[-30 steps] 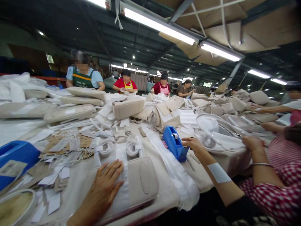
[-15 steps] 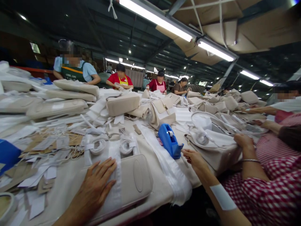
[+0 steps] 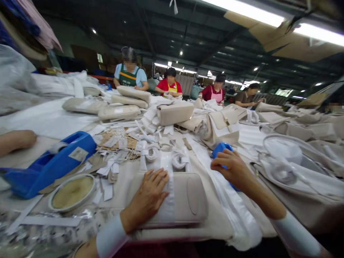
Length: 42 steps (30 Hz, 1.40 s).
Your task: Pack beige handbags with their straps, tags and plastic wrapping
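Your left hand [image 3: 147, 196] lies flat and open, pressing a white paper strip [image 3: 167, 186] onto the flat beige leather bag [image 3: 185, 200] at the near edge of the table [image 3: 126, 182]. Your right hand [image 3: 231, 167], fingers curled, rests on the blue tape dispenser [image 3: 221, 147] just beside the bag; whether it grips is unclear.

R hand [image 3: 233, 168] covering most of blue tape dispenser [image 3: 221, 147]; fingertips hiding behind it, grip unclear.
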### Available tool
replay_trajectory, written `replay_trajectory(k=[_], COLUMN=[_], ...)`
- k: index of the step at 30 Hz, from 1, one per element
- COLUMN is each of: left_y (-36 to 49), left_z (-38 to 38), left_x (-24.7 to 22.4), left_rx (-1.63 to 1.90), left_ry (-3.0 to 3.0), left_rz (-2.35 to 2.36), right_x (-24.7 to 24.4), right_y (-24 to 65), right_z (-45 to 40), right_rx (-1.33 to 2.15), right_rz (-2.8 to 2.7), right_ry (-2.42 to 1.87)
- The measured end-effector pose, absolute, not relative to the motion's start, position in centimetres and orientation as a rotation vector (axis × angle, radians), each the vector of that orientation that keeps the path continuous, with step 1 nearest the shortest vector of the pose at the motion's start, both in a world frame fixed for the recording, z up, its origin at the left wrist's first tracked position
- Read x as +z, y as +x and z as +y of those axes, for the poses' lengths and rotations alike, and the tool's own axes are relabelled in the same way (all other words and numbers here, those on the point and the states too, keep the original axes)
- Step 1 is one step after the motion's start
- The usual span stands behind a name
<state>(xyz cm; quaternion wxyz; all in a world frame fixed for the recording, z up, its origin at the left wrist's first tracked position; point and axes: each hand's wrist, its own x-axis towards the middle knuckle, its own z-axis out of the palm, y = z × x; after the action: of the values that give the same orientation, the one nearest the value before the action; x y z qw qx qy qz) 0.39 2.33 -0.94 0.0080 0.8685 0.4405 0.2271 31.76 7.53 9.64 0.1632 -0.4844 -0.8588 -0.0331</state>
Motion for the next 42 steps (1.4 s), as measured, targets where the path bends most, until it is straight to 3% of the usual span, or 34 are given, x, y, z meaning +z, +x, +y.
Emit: replay_trajectory(k=[4,12,31,42], left_y=[0.4,0.2,0.3,0.2], left_z=[2.1,2.1,2.0,2.1], left_x=[-0.6,-0.7,-1.1,-0.9], left_rx=[0.689,0.746,0.764,0.763], left_ry=[2.670,2.651,2.654,2.653], left_rz=[1.372,1.352,1.364,1.354], right_x=[11.6,7.5,5.6,5.8], right_y=[22.1,14.4,13.5,13.7], right_z=[12.2,18.1,18.7,22.5], right_rx=[-0.077,-0.160,-0.343,-0.252], right_rz=[-2.892,-3.250,-3.248,-2.876], right_ry=[-0.987,-0.670,-0.726,-1.150])
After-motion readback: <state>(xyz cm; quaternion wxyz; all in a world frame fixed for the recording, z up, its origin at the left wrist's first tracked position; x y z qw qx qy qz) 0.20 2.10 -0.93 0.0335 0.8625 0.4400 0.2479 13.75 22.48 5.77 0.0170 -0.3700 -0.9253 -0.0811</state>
